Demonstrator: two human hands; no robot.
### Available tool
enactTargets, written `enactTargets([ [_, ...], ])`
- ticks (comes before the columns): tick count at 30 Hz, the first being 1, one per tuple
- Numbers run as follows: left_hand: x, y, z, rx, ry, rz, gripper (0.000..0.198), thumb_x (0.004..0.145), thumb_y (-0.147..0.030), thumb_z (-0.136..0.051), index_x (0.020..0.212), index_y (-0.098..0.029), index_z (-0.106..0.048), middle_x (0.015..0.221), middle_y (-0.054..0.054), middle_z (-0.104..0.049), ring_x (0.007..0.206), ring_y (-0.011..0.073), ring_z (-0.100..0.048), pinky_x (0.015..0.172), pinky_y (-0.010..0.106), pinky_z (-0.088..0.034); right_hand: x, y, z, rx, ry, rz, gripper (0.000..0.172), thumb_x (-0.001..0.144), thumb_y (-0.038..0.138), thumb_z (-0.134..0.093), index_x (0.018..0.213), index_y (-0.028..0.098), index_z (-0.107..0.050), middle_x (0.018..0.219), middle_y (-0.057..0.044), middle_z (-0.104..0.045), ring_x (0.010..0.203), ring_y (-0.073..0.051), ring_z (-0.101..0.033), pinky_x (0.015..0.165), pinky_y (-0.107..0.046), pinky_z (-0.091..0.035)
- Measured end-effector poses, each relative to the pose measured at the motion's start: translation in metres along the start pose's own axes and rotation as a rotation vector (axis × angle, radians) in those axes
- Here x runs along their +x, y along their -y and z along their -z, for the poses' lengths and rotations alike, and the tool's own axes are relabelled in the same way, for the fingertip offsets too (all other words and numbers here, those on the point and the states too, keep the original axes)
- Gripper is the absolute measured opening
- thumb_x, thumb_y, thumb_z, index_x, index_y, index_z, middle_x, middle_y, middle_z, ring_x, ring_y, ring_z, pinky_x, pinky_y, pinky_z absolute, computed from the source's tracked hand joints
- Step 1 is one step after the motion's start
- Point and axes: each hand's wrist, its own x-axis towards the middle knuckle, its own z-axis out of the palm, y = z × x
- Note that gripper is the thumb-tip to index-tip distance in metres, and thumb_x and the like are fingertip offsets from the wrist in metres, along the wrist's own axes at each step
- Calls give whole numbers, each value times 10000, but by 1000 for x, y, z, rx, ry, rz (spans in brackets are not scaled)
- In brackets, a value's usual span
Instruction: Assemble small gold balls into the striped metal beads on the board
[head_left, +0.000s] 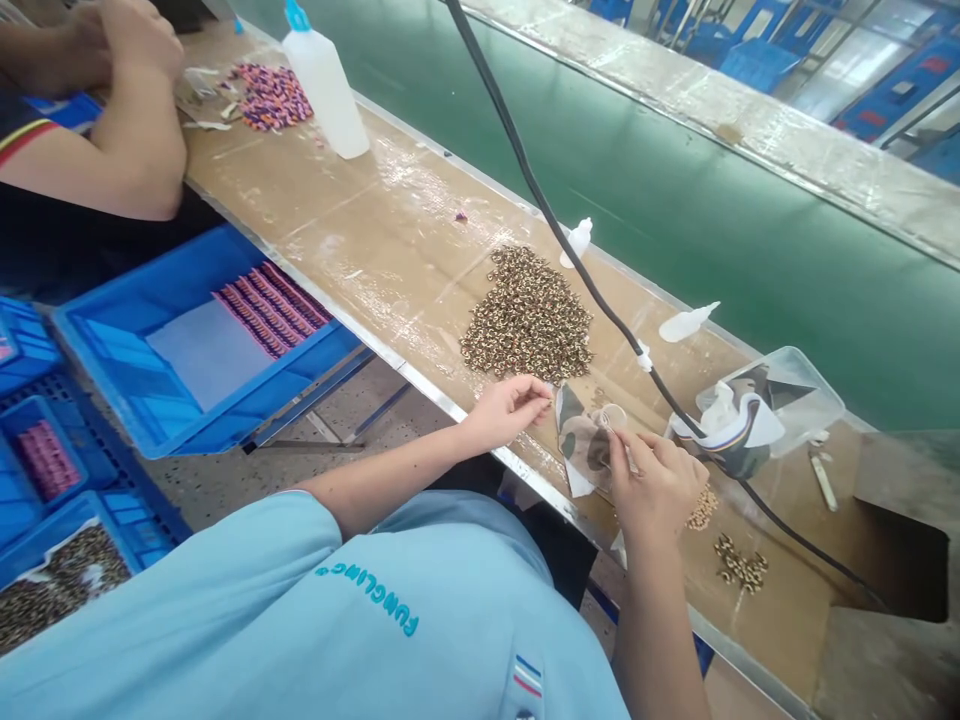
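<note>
Head view: a small clear round item [613, 415] is at the right hand's fingertips, above the bench [315, 220] near its front edge.
Right hand [656, 480]: thumb and fingers drawn together, apparently pinching the clear item; its exact form is unclear.
Left hand [510, 410]: thumb and forefinger meet in a pinch; whether a tiny piece sits between them I cannot tell.
Dark-and-white sheet [576, 478]: between the hands, partly behind the clear item.
Brown-and-gold pieces [529, 315]: heaped just beyond the left hand.
Beige pieces [703, 508]: a little heap beside the right hand.
Plastic tub [821, 385]: farther right, the black cable [540, 195] passing in front.
Step in hand: by my judgement, fine two-handed fingertip work on small parts.
Next move: seems to call for a light, steady pinch and close alignment of both fingertips.
</note>
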Motion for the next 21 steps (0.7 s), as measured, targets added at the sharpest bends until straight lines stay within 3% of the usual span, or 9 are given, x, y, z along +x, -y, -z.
enactTargets([
  [4, 0, -2, -20, -350, 94, 187, 114, 782, -196, -620, 848, -121, -567, 694, -10, -600, 617, 68, -577, 652, 215, -472, 1, 1, 0, 18, 6, -24, 179, 861, 325, -583, 790, 212, -702, 728, -20, -645, 682, -136, -533, 690, -298, -301],
  [10, 3, -2, -34, -546, 105, 272, 215, 720, -239, -716, 826, -111, -581, 679, -16, -608, 615, 57, -577, 654, 208, -472, 1, 1, 1, 26, -9, -34, 174, 846, 356, -600, 850, 217, -704, 749, -20, -648, 690, -137, -542, 703, -296, -311],
  [14, 4, 2, -40, -606, 124, 325, 253, 706, -266, -736, 813, -105, -572, 704, 13, -647, 687, 97, -637, 707, 249, -509, 3, 4, -1, 28, 35, -36, 182, 874, 341, -562, 826, 240, -706, 742, -9, -653, 680, -124, -538, 713, -288, -302],
  [21, 3, 5, -44, -573, 180, 315, 311, 703, -297, -741, 899, -97, -604, 682, 13, -658, 629, 82, -631, 689, 237, -512, 2, 1, -5, 73, 8, -90, 224, 899, 333, -516, 809, 213, -683, 755, -23, -628, 715, -135, -554, 719, -292, -317],
])
